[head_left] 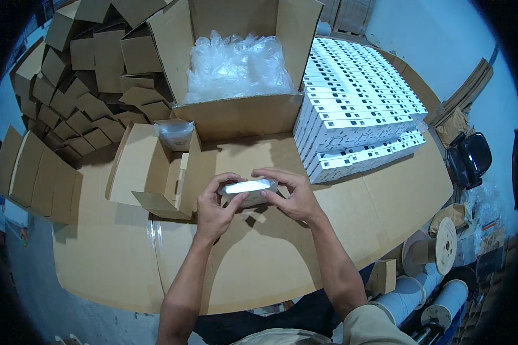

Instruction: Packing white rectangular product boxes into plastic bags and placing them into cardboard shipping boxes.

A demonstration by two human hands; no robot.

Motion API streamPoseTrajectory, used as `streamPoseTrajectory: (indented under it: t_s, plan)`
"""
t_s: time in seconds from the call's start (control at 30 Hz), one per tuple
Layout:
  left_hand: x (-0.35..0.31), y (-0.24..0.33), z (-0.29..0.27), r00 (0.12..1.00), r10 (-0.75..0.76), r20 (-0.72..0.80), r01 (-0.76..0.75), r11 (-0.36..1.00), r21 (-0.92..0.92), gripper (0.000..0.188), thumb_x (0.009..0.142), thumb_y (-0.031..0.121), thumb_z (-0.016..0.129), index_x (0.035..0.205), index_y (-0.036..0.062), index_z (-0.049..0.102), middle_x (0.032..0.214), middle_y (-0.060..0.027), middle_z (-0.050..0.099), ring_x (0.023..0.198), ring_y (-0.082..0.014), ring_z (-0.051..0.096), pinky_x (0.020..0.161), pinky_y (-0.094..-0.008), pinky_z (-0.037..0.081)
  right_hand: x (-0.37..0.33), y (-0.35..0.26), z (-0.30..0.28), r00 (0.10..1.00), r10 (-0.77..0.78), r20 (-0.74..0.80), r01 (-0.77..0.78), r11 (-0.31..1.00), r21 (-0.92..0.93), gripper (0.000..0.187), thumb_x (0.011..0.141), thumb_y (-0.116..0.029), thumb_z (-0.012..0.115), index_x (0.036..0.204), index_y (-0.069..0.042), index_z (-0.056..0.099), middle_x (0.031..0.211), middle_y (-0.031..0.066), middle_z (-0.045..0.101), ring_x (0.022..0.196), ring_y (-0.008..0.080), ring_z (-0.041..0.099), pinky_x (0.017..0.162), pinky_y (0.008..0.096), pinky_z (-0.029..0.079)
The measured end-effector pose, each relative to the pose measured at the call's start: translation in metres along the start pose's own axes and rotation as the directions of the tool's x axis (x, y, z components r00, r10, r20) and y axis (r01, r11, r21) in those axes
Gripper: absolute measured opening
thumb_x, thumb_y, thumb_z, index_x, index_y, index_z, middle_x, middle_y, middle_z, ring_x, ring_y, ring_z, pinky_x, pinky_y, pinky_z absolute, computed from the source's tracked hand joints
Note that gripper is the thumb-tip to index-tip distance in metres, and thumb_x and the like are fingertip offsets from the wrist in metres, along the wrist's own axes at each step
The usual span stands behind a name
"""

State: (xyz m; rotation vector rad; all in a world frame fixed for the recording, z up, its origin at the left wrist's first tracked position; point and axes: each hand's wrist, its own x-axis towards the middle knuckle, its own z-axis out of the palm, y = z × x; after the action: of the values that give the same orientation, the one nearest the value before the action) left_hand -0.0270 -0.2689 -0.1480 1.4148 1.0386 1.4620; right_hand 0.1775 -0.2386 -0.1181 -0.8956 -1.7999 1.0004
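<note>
Between my two hands, above the cardboard-covered table (242, 276), is a small white box-shaped item (248, 187) in shiny clear plastic. My left hand (214, 211) grips its left end, with the thumb along the near side. At its right end, my right hand (296, 196) pinches it between thumb and fingers. Just left of my hands stands an open cardboard carton (191, 181), with a plastic-bagged white item (176, 133) at its far end. The carton's lower inside is partly hidden by its walls.
A large open carton (244, 112) full of clear plastic bags (236, 66) stands at the back. Stacked white boxes (357, 118) rise at the right. Folded-open brown cartons (86, 86) pile up at back left, with more cartons (40, 175) nearer. Spools (400, 299) stand beyond the right table edge.
</note>
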Motion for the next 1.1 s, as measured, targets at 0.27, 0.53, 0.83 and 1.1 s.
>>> streamPoseTrajectory:
  t_s: [0.27,0.53,0.83,1.1]
  plan:
    - [0.000,0.003,-0.001,0.989,-0.143,0.030,0.145,0.987,-0.071,0.042,0.086,-0.002,0.074,0.124,0.0005,0.056,0.116,-0.0097,0.065,0.110,-0.0165,0.063,0.094,-0.0288,0.051,-0.001,-0.007,-0.003,0.994,0.090,0.056,-0.087,0.995,-0.054,0.036,0.084,-0.001,0.070,0.120,-0.005,0.071,0.116,0.0113,0.071,0.100,0.0190,0.065,0.087,0.0316,0.051]
    - [-0.001,0.002,0.001,0.984,-0.177,0.033,0.179,0.981,-0.075,0.044,0.089,0.003,0.074,0.128,0.0020,0.054,0.119,-0.0077,0.062,0.108,-0.0140,0.061,0.087,-0.0261,0.052,-0.001,-0.007,-0.003,0.993,0.110,0.030,-0.108,0.993,-0.054,0.037,0.084,-0.001,0.071,0.120,-0.006,0.071,0.111,0.0101,0.072,0.096,0.0185,0.065,0.082,0.0298,0.051]
    - [-0.027,-0.017,-0.004,0.993,-0.110,-0.031,0.115,0.958,0.264,0.063,0.086,0.004,0.073,0.140,0.0024,0.041,0.131,-0.0181,0.056,0.115,-0.0261,0.061,0.097,-0.0371,0.049,0.000,-0.013,-0.004,0.998,0.047,0.044,-0.031,0.950,-0.311,0.033,0.084,-0.007,0.075,0.117,-0.006,0.072,0.102,0.0098,0.073,0.085,0.0149,0.065,0.073,0.0287,0.052]
    - [-0.104,0.027,-0.012,0.997,-0.028,0.075,-0.039,0.649,0.760,0.072,0.085,0.015,0.071,0.146,-0.0045,0.036,0.148,-0.0278,0.040,0.139,-0.0433,0.037,0.117,-0.0500,0.029,0.002,-0.008,0.003,0.971,0.223,-0.089,-0.221,0.975,0.035,0.026,0.091,-0.005,0.069,0.115,0.003,0.065,0.099,0.0142,0.070,0.087,0.0158,0.068,0.077,0.0284,0.059]
